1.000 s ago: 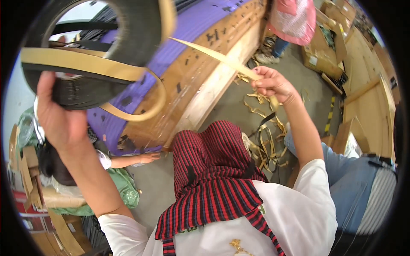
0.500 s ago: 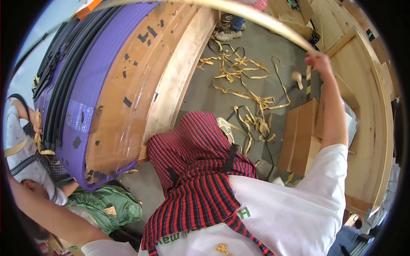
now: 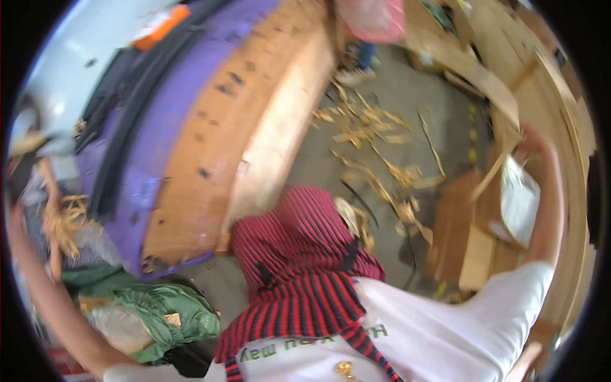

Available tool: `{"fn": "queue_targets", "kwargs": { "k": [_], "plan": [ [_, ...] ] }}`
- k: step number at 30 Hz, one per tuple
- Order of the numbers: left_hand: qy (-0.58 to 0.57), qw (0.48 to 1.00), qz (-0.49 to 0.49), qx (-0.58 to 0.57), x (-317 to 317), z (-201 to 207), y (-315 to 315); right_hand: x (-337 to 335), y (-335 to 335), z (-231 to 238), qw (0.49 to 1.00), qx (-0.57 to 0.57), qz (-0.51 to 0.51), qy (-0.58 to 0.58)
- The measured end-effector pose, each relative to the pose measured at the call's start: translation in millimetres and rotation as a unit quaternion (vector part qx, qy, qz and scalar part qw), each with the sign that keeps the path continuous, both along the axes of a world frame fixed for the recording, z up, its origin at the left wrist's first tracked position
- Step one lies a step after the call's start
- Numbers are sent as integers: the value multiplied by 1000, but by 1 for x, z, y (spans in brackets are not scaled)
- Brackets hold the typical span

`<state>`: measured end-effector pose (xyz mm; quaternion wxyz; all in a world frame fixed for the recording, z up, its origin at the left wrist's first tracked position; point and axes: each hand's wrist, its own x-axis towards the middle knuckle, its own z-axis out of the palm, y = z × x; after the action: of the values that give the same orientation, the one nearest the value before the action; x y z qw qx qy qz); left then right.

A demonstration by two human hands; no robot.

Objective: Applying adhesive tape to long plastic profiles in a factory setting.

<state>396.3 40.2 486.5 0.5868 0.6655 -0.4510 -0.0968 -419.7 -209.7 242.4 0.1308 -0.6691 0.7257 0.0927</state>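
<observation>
My right hand (image 3: 534, 145) is raised at the right, its fingers closed round a wide tan strap (image 3: 487, 83). The strap runs from my hand up toward the far edge, and a thinner tail hangs below it. My left forearm (image 3: 54, 302) reaches up along the left rim, where the hand itself is lost past the picture's edge. Between my arms, to the left, stands a large long package (image 3: 184, 172) of brown cardboard with purple wrapping and a pale wooden board on its side. Black strips (image 3: 137, 121) lie along its top.
Tangled tan straps (image 3: 382, 175) lie on the grey floor. An opened cardboard box (image 3: 455, 223) and a wooden crate wall (image 3: 569, 191) stand at the right. A green sack (image 3: 181, 312) lies lower left. A co-worker's hand (image 3: 51, 219) is beside bunched straps; another person's shoes (image 3: 356, 75) show far off.
My right hand has moved outward to the right and lower, and the strap has swung with it. My left forearm has risen along the rim. The view has shifted and blurred.
</observation>
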Motion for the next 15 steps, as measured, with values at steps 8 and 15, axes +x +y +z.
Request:
{"fn": "queue_targets", "kwargs": {
  "k": [8, 15],
  "plan": [
    [83, 932, -349, -59, -242, -83, -67, 351, 43, -5, 508, -39, 303, -805],
    [10, 959, -267, -95, -225, -69, -56, 395, 137, 16, 535, 319, 320, -714]
  ]
}}
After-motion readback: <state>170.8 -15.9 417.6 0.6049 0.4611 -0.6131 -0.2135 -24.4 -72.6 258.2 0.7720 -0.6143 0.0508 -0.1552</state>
